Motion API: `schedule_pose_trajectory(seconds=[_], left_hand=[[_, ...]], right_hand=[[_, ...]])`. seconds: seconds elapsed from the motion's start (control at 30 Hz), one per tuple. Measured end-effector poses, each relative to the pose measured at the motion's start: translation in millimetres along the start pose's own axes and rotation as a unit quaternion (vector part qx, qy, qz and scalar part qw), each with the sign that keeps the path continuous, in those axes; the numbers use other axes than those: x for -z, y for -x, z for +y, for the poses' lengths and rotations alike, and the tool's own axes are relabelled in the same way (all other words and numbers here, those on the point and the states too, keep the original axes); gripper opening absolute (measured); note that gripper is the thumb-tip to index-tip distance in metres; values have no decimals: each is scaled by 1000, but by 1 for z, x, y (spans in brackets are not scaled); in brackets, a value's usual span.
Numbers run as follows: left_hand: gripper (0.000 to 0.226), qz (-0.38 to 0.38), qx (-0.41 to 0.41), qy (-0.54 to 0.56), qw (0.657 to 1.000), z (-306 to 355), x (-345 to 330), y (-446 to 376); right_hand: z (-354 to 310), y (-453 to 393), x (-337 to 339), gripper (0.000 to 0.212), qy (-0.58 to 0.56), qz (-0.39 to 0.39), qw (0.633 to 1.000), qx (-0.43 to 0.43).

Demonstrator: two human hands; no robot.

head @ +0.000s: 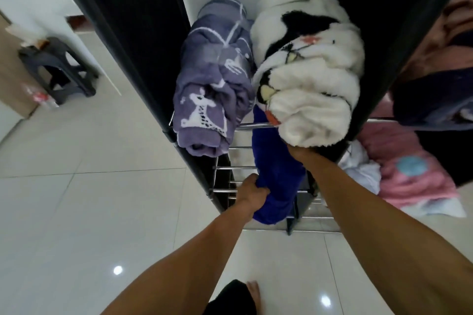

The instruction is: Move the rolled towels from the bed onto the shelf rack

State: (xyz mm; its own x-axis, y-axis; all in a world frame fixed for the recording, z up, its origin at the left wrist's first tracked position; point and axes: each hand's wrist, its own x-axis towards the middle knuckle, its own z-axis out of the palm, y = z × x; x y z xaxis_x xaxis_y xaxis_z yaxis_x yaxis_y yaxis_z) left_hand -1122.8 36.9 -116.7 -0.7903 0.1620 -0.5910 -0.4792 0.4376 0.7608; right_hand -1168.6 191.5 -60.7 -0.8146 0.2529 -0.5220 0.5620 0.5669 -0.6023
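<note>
Your left hand [252, 193] has its fingers curled tight round the near end of a rolled deep-blue fleece towel [277, 174], which lies lengthwise on the chrome wire bars of the black-framed shelf rack [225, 169], its far end tucked under the bundle above it. Your right hand [300, 152] reaches under the near end of a bulky rolled white plush towel with black, yellow and pink patches [312, 77]; the fingers are hidden by the pile, so you cannot tell how far they are closed, only that the hand touches the roll from below. That white roll rests on the rack and overlaps the blue one. Just beside it, on the left of the same tier, lies a rolled lavender-purple towel with white printed figures [212, 92], touching the white roll. A dark plastic stool [58, 69] stands on the pale glossy tiled floor [89, 212] to your left, and pink fabric [409, 174] lies to the right of the rack.
</note>
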Motion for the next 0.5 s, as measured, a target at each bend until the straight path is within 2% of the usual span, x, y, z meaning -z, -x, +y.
schedule_pose_trajectory(seconds=[0.1,0.23,0.4,0.5], left_hand=[[39,-26,1,-7,1000,-10,-10,-10],[52,-50,13,0,999,-14,-6,-13],[61,-63,35,-15,997,-7,1,1],[65,-30,27,-50,998,-22,7,27]], right_hand=[[19,-16,-15,50,-11,11,1000,2],[39,-15,-31,68,-37,10,999,27],[38,15,-26,65,-10,28,999,29],[48,55,-27,61,-31,37,998,34]])
